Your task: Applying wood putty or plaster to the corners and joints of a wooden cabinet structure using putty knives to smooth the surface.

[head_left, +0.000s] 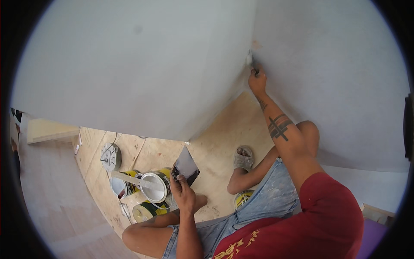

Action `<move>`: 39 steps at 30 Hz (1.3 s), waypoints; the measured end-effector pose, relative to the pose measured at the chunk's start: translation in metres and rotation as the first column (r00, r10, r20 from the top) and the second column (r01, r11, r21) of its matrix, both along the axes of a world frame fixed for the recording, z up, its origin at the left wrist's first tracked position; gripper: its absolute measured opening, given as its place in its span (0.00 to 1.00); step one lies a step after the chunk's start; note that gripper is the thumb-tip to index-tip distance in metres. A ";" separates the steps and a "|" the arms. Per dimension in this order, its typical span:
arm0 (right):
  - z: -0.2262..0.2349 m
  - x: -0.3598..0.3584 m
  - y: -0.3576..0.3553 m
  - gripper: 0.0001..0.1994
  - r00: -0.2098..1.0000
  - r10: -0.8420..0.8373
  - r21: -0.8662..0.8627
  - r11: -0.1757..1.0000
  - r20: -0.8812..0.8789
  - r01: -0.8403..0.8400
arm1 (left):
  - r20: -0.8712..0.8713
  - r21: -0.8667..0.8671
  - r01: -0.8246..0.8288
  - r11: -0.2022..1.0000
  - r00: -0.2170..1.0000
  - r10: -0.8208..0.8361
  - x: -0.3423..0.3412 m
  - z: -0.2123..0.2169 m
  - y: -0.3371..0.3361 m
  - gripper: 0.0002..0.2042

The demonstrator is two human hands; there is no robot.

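Note:
My right hand [258, 80] reaches up to the inner corner where two pale walls meet. Its fingers are closed round the dark handle of a small putty knife [249, 59], whose whitish blade lies against the corner. Lower down, my left hand [183, 192] grips a wide putty knife [187, 162], a flat grey plate with a dark edge, held in front of my body. The left wall [142, 73] and right wall [332, 77] look smooth and greyish white. A small reddish patch [257, 44] shows near the blade.
Beside my left hand stand an open paint bucket [154, 188], another bucket [118, 186] and a yellow-green can [142, 213]. A pale flat stick lies across the bucket tops. Farther left are a round grey object [111, 156] and a pale wooden board [51, 131]. A yellow bucket [244, 197] is partly hidden beneath me.

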State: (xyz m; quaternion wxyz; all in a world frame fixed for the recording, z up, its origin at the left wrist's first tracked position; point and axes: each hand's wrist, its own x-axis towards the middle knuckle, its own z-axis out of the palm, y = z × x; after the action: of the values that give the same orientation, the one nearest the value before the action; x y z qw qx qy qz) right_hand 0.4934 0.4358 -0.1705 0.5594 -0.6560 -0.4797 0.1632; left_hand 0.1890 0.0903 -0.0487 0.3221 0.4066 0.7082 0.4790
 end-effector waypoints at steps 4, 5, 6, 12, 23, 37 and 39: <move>-0.025 0.014 0.007 0.18 1.000 -0.022 0.012 1.000 0.020 0.022 | 0.032 -0.074 0.012 0.997 0.999 -0.009 -0.001 0.002 -0.004 0.17; -0.031 0.010 0.004 0.17 1.000 -0.002 -0.015 1.000 -0.004 0.002 | 0.031 -0.073 0.005 0.997 1.000 -0.002 -0.004 0.000 -0.006 0.17; -0.036 0.007 0.002 0.17 1.000 0.017 -0.040 0.999 -0.026 -0.018 | 0.020 -0.066 -0.019 0.998 1.000 0.020 -0.007 -0.004 -0.008 0.16; -0.057 -0.051 -0.040 0.17 0.987 0.041 -0.139 0.988 -0.152 -0.063 | 0.067 0.014 -0.028 1.000 0.997 0.027 -0.010 0.009 -0.007 0.17; -0.072 -0.190 -0.130 0.18 0.946 0.067 -0.186 0.974 -0.318 -0.132 | 0.132 0.116 -0.158 0.981 0.981 0.142 -0.018 0.025 -0.007 0.15; -0.061 -0.336 -0.262 0.17 0.720 0.505 0.030 0.828 -0.476 -0.560 | 0.459 0.073 -0.420 0.904 0.819 0.344 -0.033 0.046 -0.012 0.20; -0.053 -0.325 -0.276 0.17 0.678 0.504 -0.033 0.790 -0.535 -0.613 | 0.475 0.075 -0.425 0.902 0.810 0.343 -0.048 0.038 -0.022 0.20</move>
State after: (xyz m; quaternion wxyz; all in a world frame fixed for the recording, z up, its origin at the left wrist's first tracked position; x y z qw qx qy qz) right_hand 0.1687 0.1599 -0.2237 0.5141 -0.4664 -0.4761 0.5400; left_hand 0.1413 0.0683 -0.0104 0.3360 0.1592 0.6360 0.6762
